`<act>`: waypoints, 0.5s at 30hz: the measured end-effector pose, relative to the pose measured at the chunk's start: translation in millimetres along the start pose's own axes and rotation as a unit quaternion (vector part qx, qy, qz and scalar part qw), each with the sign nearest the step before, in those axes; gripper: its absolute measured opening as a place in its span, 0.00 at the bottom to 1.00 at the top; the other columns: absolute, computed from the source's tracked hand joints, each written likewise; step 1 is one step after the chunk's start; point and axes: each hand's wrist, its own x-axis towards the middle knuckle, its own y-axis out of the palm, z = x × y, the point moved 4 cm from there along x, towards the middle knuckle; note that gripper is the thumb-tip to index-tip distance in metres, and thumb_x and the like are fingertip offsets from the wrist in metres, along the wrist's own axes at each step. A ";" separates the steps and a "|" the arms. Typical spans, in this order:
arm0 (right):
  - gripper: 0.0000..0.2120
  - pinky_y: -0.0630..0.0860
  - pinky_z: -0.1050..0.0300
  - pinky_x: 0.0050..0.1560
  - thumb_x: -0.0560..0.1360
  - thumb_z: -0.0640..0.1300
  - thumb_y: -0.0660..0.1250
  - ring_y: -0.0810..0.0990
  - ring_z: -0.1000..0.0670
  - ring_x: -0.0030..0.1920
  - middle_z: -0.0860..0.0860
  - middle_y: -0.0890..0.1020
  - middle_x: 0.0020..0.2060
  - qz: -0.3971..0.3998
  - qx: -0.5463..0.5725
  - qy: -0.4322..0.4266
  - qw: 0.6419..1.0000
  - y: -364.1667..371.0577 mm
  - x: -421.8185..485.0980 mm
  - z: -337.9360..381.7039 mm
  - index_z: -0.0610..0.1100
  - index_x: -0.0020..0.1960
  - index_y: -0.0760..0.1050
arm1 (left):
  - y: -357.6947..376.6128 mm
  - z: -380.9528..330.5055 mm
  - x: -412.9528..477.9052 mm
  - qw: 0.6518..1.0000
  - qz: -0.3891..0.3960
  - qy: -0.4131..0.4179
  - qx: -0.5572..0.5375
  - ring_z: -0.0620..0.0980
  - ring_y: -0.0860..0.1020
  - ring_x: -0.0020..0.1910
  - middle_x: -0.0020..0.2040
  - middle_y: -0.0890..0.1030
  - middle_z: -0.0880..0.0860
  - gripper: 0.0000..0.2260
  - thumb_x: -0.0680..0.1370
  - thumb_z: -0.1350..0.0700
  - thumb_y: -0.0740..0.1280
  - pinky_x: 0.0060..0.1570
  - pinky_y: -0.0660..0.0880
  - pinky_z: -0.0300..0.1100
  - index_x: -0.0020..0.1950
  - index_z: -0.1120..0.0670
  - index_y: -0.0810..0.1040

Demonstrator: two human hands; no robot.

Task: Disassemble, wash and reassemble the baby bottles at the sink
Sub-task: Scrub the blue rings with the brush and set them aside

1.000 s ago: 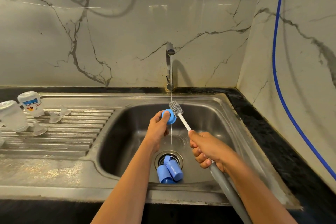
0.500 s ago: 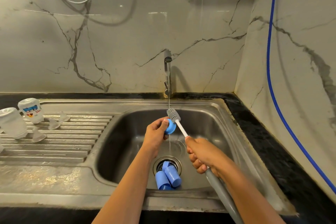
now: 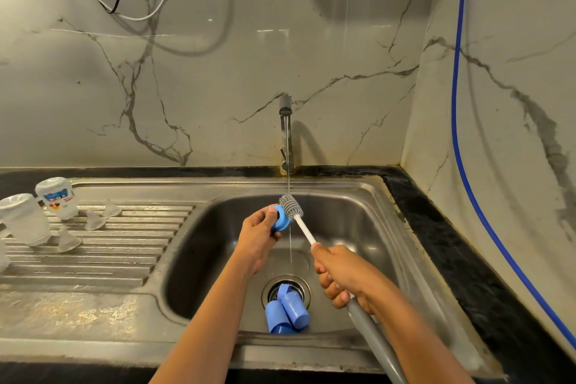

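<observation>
"Head view, washing step by the look of things. Spotted the part being scrubbed?"

"Blue screw ring (image 3: 280, 221), just below the tap (image 3: 286, 134) spout and a touch left of the thin stream. Pinched between thumb and curled fingers of the left hand (image 3: 258, 237). Met on its right edge by the grey brush head (image 3: 291, 204)."

"And the right hand (image 3: 339, 271)?"

"Below and right of the tap, fingers closed firmly round the brush handle."

"Anything waiting?"

"Two blue caps (image 3: 288, 312) lying over the drain, straight down from the tap, probably unwashed. Clear bottles (image 3: 57, 198) upended, with loose teats (image 3: 93, 221) beside them on the drainboard, far left of the tap. Seemingly done."

"Next move, then?"

"Likely turning the ring in the fingertips to work the bristles round its inside, then rinsing under the stream. Calls for a firm pinch — wet plastic, easily dropped. Reassembly some way off, judging by those caps."
</observation>
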 end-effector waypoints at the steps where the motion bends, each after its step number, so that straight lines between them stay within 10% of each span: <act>1: 0.19 0.56 0.67 0.18 0.81 0.53 0.54 0.59 0.57 0.20 0.54 0.65 0.22 0.004 0.013 0.002 1.000 -0.2 0.0 0.2 0.46 0.34 0.65 | -1.9 -1.9 2.1 1.000 0.023 -0.007 0.019 0.46 0.74 0.40 0.48 0.80 0.55 0.09 0.82 0.57 0.60 0.38 0.73 0.37 0.54 0.57 0.78; 6: 0.19 0.55 0.68 0.18 0.81 0.51 0.54 0.58 0.57 0.19 0.54 0.65 0.21 -0.011 0.079 0.000 0.997 -1.1 11.0 1.5 0.46 0.34 0.65 | 7.5 0.4 14.8 0.971 0.131 -0.057 0.194 0.46 0.75 0.40 0.45 0.79 0.55 0.07 0.82 0.58 0.62 0.39 0.73 0.36 0.54 0.57 0.78; 10: 0.19 0.54 0.68 0.19 0.82 0.49 0.53 0.58 0.57 0.18 0.53 0.64 0.21 -0.057 0.144 -0.009 0.988 -9.8 15.3 0.3 0.45 0.34 0.64 | 9.2 -1.5 47.3 0.994 -0.036 -0.106 -0.003 0.53 0.80 0.47 0.54 0.78 0.61 0.08 0.79 0.62 0.65 0.43 0.80 0.42 0.58 0.62 0.75; 15: 0.19 0.54 0.69 0.19 0.82 0.49 0.53 0.57 0.57 0.18 0.53 0.62 0.21 -0.088 0.163 -0.013 0.983 -14.2 17.3 -0.9 0.46 0.33 0.62 | 28.9 -6.9 72.3 0.975 -0.047 -0.159 -0.150 0.59 0.78 0.56 0.62 0.74 0.64 0.16 0.78 0.65 0.66 0.50 0.79 0.49 0.65 0.65 0.70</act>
